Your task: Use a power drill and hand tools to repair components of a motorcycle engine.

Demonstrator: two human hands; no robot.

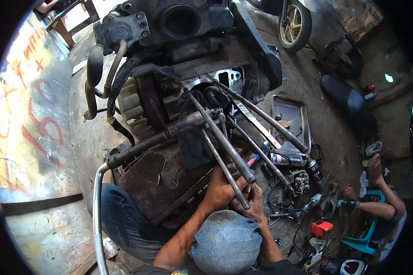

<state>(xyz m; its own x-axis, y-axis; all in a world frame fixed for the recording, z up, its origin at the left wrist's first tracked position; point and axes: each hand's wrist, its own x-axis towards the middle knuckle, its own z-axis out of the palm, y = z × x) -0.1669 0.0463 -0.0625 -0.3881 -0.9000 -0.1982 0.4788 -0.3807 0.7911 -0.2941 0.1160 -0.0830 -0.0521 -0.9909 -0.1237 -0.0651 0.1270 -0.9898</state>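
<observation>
A dirty scooter engine (183,82) stands in front of me, its long threaded studs (222,142) sticking out toward me. My left hand (219,190) is closed beneath the stud ends, fingers curled together. Close against it, just right of the lowest stud tip, my right hand (251,201) is also closed with its fingers bent. Whatever they pinch is hidden behind the studs and fingers. A dark cloth (195,149) hangs under the engine's opening, above my left hand. Between my forearms shows a rounded faded denim shape (225,243).
A bent silver bar (98,206) with a knurled end rises at the left. Right of the studs lie a metal tray (303,110), a spray can (313,170), a greasy metal part (300,182) and a red box (321,227). Another person's arm (376,210) shows at the far right.
</observation>
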